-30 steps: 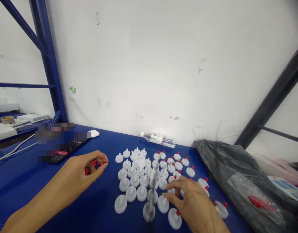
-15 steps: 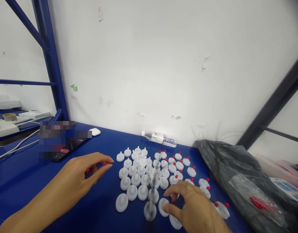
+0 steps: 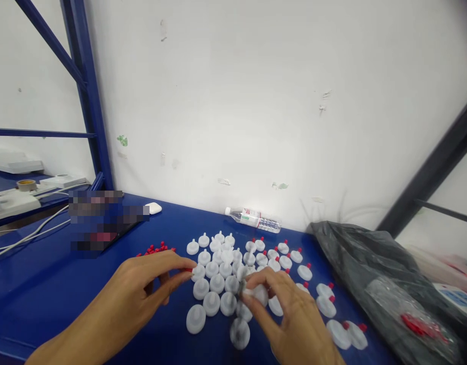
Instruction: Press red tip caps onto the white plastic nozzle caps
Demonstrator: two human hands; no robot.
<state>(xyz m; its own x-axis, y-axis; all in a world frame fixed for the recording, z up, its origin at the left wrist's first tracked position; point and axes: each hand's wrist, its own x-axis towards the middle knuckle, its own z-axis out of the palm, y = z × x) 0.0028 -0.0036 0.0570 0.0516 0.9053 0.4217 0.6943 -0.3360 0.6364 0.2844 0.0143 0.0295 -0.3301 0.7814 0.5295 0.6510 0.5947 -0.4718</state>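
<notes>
Bottle (image 3: 253, 218) label — red-green, illegible — beyond right hand (image 3: 294, 322) on white disc (image 3: 259, 294).

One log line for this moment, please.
left hand: pinches red cap | right hand: grips white disc | loose white discs on blue table | red cap pile beyond left hand

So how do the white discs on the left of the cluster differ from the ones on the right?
The left discs have bare white stems; the right discs each wear a red cap on the stem. The left discs sit packed close in rows; the right discs lie more loosely spread. Both are round, white, stem up, on the blue table. The left hand pinches a loose red cap; the right hand holds a disc.
</notes>
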